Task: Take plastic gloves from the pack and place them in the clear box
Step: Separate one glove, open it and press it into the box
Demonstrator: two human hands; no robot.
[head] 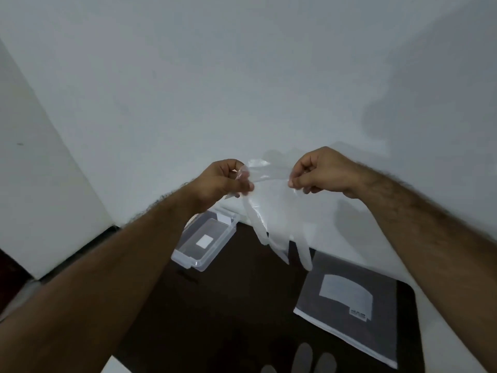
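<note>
A thin clear plastic glove (pixel 279 219) hangs in the air between my hands, cuff up and fingers pointing down. My left hand (pixel 223 181) pinches the cuff's left side and my right hand (pixel 320 170) pinches its right side. Below and to the left, the clear box (pixel 185 258) stands open on the dark table, with a white label showing at its bottom. The glove pack (pixel 349 300), a flat grey pouch with a white label, lies on the table at the right, under the glove's fingertips.
The dark table (pixel 228 305) is small and stands against a white wall (pixel 242 76). Another clear glove (pixel 304 356) lies at the table's near edge, partly cut off by the frame. A wall corner runs down on the left.
</note>
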